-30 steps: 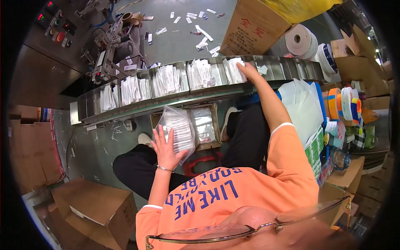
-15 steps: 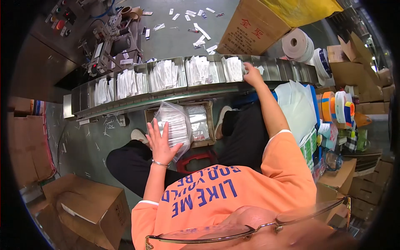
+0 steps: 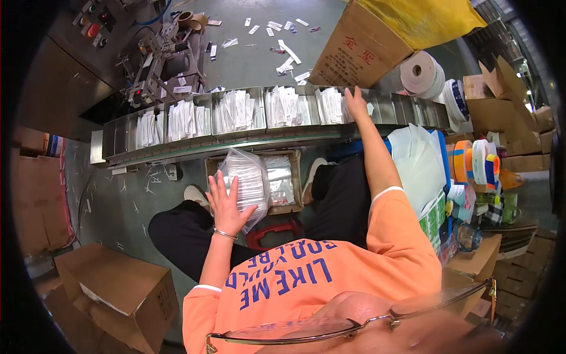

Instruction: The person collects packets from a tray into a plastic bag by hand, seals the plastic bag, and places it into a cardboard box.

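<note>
My left hand [image 3: 227, 207] lies with fingers spread on a clear plastic bag [image 3: 250, 182] packed with thin white strips. That bag leans over an open cardboard box [image 3: 299, 177] between my feet, where more clear-wrapped packets [image 3: 277, 182] show. My right hand [image 3: 356, 106] is at a divided metal trough [image 3: 236, 139], its fingers stretched out and apart just right of a row of slim white packets [image 3: 331, 106]. No object shows in that hand, though its palm side is partly hidden. Other compartments to the left hold upright bunches of similar white packets [image 3: 234, 111].
Beyond the trough, a machine [image 3: 162, 65] stands at left and a large carton [image 3: 359, 50] at right. Rolls of material [image 3: 423, 71] and coloured tape [image 3: 463, 160] sit to my right. Loose packets litter the floor. An open carton [image 3: 121, 289] is at lower left.
My right hand has straightened its fingers and shifted slightly up and to the right from the packets. My left hand stays on the bag. The view has shifted a little.
</note>
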A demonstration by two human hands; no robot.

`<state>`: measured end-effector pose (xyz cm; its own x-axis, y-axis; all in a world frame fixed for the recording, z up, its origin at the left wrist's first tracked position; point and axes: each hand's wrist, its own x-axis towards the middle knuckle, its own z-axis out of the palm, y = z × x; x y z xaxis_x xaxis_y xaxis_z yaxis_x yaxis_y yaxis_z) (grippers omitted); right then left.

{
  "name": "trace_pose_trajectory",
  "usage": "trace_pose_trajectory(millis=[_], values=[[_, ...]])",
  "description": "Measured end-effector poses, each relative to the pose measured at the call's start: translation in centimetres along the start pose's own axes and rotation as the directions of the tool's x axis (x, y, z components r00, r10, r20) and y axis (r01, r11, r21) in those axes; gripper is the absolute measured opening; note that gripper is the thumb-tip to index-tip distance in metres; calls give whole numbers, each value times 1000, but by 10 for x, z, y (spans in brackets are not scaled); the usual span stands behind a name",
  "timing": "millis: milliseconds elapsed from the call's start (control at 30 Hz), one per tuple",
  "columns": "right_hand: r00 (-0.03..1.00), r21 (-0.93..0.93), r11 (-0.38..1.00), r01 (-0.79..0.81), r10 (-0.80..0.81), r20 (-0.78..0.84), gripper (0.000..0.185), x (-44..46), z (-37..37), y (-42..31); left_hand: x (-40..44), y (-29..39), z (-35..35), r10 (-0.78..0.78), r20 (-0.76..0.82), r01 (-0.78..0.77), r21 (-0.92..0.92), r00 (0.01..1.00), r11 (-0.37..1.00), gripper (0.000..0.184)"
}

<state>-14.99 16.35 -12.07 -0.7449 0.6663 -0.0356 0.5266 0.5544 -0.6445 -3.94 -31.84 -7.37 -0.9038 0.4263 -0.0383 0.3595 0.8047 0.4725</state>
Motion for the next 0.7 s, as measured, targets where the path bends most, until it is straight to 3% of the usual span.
trace_pose_trajectory(millis=[33, 133, 200, 233, 333, 400, 467, 500, 567, 600, 667, 700], values=[[1000, 3, 1000, 0, 0, 1, 81, 2, 8, 6, 0, 1, -1, -1, -1, 1, 3, 1000, 1000, 91], [901, 132, 956, -261, 192, 389, 122, -3, 15, 2, 2, 2, -3, -3, 1, 3, 7, 1000, 1000, 87], [860, 125, 942, -310, 223, 459, 127, -12, 5, -22, 3, 0, -4, 112, -129, -125, -100, 985, 987, 77], [813, 112, 928, -356, 248, 526, 133, -14, 3, -28, 4, 0, -5, 113, -128, -125, -96, 985, 987, 77], [810, 85, 926, -367, 273, 518, 140, 0, 24, -25, 6, 1, -11, 136, -240, -167, -116, 961, 979, 62], [836, 159, 913, -375, 260, 483, 137, -5, 40, -29, 6, 0, -13, 120, -294, -153, -91, 948, 984, 54], [927, 161, 957, -241, 179, 328, 115, -13, 45, -36, 9, -2, -13, 140, -324, -172, -72, 936, 982, 51], [929, 163, 958, -238, 175, 327, 115, -12, 45, -33, 9, -2, -12, 139, -324, -170, -72, 936, 983, 49], [944, 295, 949, -109, 6, 330, 102, -5, 47, -19, 10, -4, -12, 128, -334, -160, -71, 934, 985, 48], [942, 294, 950, -100, -5, 336, 102, 0, 45, -12, 10, -5, -11, 111, -330, -146, -83, 937, 986, 45], [941, 455, 872, -179, 17, 337, 85, 10, 34, 0, 7, -10, -8, 80, -336, -120, -100, 939, 988, 43], [978, 401, 911, -99, 15, 208, 74, 6, 25, -2, 5, -15, -5, 37, -306, -77, -117, 951, 990, 42]])
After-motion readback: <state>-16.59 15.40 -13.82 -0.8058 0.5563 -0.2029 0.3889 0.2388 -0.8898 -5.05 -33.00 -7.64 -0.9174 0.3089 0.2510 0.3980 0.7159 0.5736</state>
